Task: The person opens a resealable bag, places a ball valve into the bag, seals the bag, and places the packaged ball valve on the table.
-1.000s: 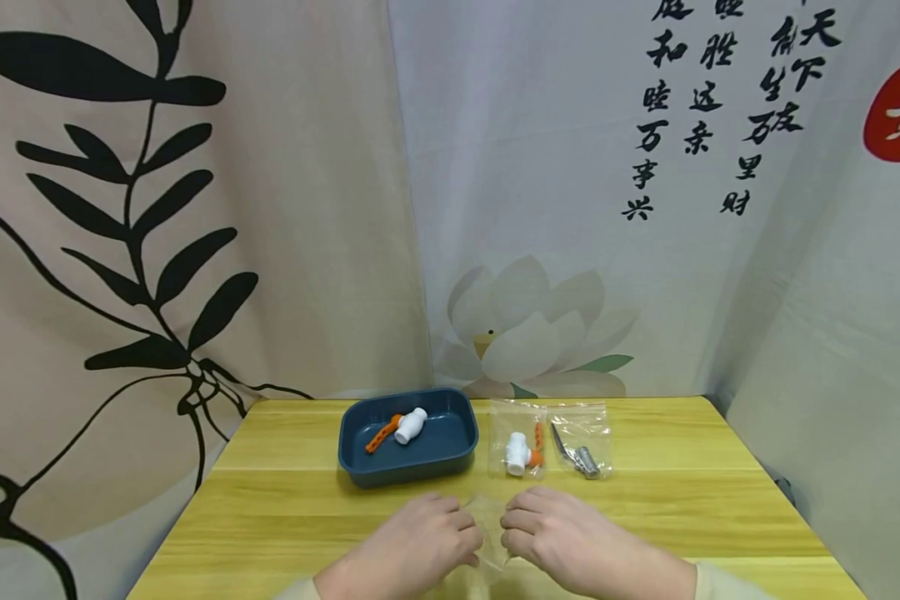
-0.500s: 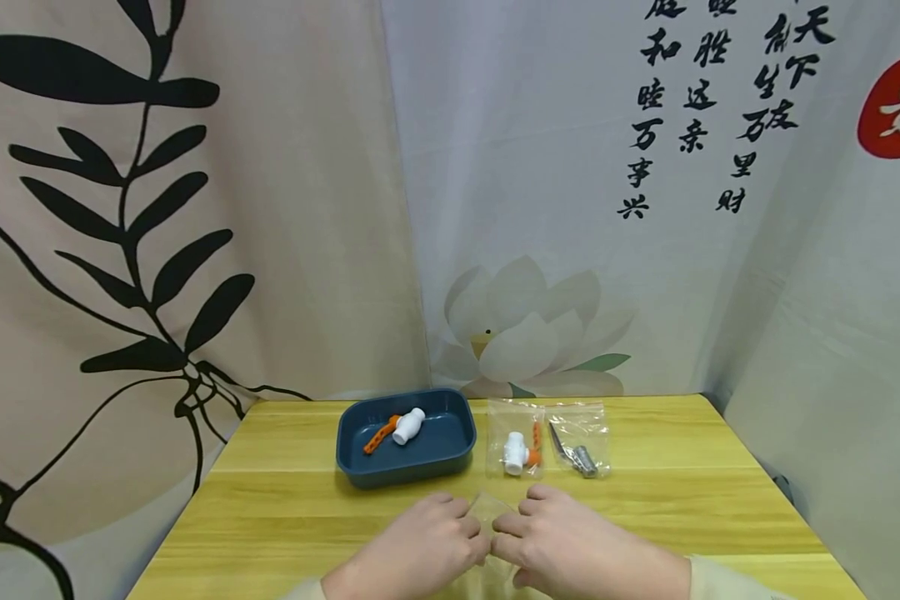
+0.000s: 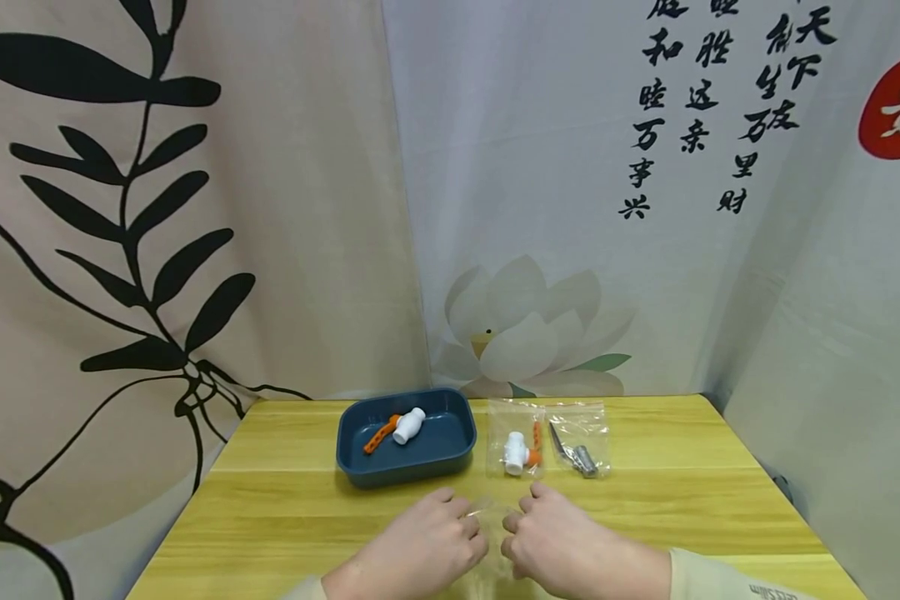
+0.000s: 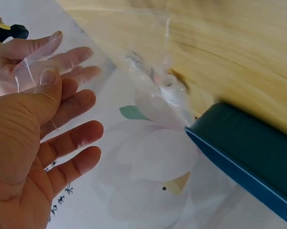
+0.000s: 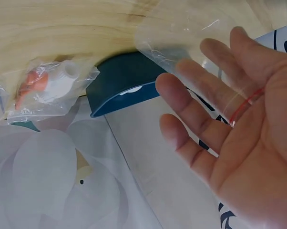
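Observation:
Both hands are low in the head view, on either side of a clear plastic bag (image 3: 492, 533). My left hand (image 3: 429, 540) pinches the film of the bag between thumb and index finger, with its other fingers loosely bent in the left wrist view. My right hand (image 3: 558, 542) has its fingers spread and relaxed. In the right wrist view the clear film (image 5: 181, 28) overlaps those fingers, and a red strip (image 5: 243, 106) crosses them. Between thumb and fingertips of that hand a gap shows in the left wrist view.
Beyond the hands stands a blue tray (image 3: 435, 475) holding a white plastic valve (image 3: 409, 426) with an orange handle. To its right lie a bagged white-and-orange valve (image 3: 516, 454) and a bag of metal parts (image 3: 585, 460). A printed curtain (image 3: 540, 183) hangs behind the table.
The hands came together over the bag half a second ago; now the right hand has drawn away to the right. The bag's film has shifted between them. Tray and bagged parts are unmoved.

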The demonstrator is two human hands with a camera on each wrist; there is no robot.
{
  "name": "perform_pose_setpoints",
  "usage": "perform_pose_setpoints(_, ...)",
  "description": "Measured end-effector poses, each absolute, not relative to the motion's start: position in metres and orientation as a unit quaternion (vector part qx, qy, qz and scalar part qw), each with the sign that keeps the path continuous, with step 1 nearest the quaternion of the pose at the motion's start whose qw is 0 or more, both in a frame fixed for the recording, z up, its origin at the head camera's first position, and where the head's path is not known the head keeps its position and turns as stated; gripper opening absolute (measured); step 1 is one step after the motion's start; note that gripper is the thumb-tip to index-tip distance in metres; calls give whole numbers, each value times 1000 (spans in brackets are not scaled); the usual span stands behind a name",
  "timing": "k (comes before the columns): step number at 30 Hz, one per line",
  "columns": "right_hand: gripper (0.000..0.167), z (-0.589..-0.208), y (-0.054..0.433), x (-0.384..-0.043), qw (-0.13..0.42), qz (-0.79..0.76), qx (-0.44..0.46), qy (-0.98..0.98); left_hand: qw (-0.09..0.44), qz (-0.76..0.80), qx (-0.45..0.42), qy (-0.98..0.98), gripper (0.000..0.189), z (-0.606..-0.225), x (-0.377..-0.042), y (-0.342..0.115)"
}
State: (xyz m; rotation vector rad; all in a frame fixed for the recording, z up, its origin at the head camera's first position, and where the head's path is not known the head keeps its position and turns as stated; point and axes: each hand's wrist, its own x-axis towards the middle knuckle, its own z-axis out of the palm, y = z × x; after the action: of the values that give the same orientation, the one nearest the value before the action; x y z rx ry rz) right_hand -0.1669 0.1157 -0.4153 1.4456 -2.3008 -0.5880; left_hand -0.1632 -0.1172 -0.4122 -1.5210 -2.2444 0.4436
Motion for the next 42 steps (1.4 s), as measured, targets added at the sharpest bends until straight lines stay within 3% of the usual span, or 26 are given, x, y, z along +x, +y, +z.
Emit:
perform_pose_setpoints(7, 29, -422, 118, -166, 154, -238, 478, -831, 186, 147, -539, -808, 4, -415, -164, -122)
perform_pose_setpoints(14, 28, -425, 120, -167, 129, -222, 480, -839, 160, 141, -533, -819, 18, -418, -165, -122)
perform_pose_setpoints(22, 28, -429, 122, -166, 122, -219, 493, -833, 82, 121, -542, -827, 12, -420, -166, -124)
perform_pose_setpoints(42, 26, -432, 123, -168, 112, -216, 497, -833, 100, 108, -549, -823, 12, -428, -164, -126)
